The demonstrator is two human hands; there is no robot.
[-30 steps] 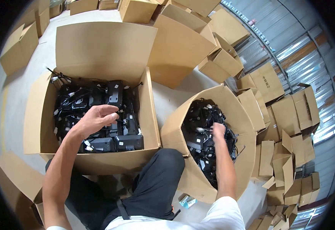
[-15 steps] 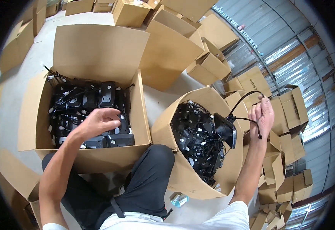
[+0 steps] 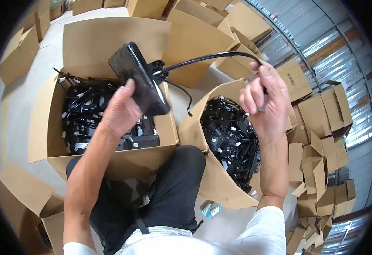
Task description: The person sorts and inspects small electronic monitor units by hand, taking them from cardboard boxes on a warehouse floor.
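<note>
A flat black rectangular device [image 3: 140, 78] with a glossy edge hangs tilted over the carton on the left. My left hand [image 3: 122, 111] is closed on its lower side, the thumb on the near face and the fingers hidden behind. Two black cables come from a bracket-like part on its back; the thicker cable [image 3: 211, 55] arches right into my right hand [image 3: 267, 91], whose fingers are curled round its end. The thinner cable [image 3: 186, 94] dangles free. Similar black devices [image 3: 143, 142] lie in rows in the left carton [image 3: 105, 163].
Right of my knee, a second open carton [image 3: 226, 193] holds a tangle of black devices and cables [image 3: 230, 140]. Open cartons [image 3: 322, 119] crowd the right side along a metal wall. Another carton [image 3: 24, 191] stands at lower left. A small blue-and-white package [image 3: 211, 209] lies on the floor.
The black device has swung up and left, from above the right carton to above the left one. My left hand has risen and taken hold of it; my right hand still grips the cable.
</note>
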